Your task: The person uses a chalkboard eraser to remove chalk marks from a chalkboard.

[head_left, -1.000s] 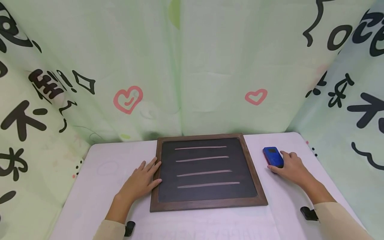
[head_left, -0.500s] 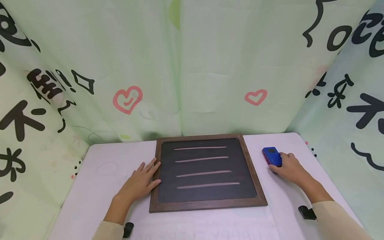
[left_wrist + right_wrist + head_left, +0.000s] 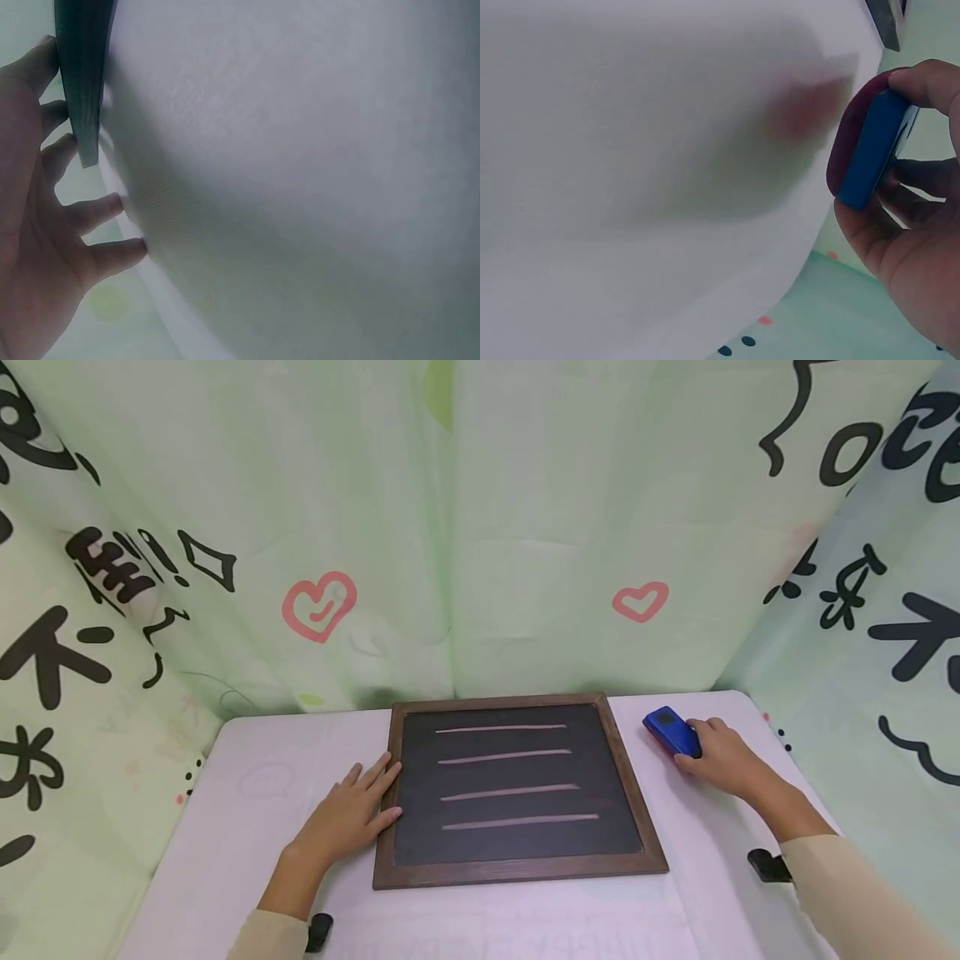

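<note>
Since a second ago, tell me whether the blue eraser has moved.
Yes. The blue eraser, held by the right hand, has shifted left and toward the table's far edge, closer to the chalkboard frame's far right corner.

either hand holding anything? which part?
Right hand grips the blue eraser by its long sides, thumb opposite fingers. Left hand holds nothing; it rests flat on the table against the chalkboard frame.

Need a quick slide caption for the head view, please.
Right hand grips a blue eraser beside a framed chalkboard with four chalk lines; left hand rests at its frame.
</note>
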`<state>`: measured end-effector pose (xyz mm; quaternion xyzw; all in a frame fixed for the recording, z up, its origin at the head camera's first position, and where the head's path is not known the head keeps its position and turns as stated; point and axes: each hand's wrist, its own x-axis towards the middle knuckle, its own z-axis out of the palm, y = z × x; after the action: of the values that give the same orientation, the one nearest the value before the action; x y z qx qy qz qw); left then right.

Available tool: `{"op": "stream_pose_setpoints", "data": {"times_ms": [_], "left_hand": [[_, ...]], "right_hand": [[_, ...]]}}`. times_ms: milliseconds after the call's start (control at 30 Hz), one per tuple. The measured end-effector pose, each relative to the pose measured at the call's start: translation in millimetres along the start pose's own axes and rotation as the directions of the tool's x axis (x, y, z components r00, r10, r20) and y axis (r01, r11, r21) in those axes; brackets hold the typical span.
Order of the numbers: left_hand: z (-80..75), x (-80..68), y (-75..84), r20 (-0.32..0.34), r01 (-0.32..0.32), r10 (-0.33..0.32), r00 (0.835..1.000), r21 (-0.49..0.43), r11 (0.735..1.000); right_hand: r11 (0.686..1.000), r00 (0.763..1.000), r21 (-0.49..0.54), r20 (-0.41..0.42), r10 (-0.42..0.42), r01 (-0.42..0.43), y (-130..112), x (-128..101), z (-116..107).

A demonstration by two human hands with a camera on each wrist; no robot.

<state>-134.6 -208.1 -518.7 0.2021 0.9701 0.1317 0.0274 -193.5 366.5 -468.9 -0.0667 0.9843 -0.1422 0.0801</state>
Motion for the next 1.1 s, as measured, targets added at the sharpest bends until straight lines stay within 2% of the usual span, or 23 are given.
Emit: {"op": "stream_pose_setpoints", "data": {"times_ms": [367, 600, 800, 1100], "left_hand": [[-2.5, -1.1, 1.4, -0.002, -0.006, 0.006, 1.000, 0.011, 1.000], [-5.4, -0.2, 2.2, 0.007, -0.016, 0.016, 1.000, 0.014, 1.000], [-4.4, 0.9, 0.4, 0.005, -0.023, 0.023, 1.000, -0.006, 1.000], [-4.5, 1.8, -0.3, 0.004, -0.024, 0.024, 1.000, -0.010, 1.000]], "right_hand": [[0.990, 0.992, -0.063, 0.030, -0.126, 0.128, -21.7, 21.4, -19.1], [0.967, 0.973, -0.108, 0.025, -0.229, 0.231, -34.5, 35.7, -25.3], [0.948, 0.953, -0.102, 0.040, -0.299, 0.302, -45.6, 46.9, -25.9], [0.943, 0.949, -0.115, 0.081, -0.304, 0.312, -62.2, 60.6, -18.0]]}}
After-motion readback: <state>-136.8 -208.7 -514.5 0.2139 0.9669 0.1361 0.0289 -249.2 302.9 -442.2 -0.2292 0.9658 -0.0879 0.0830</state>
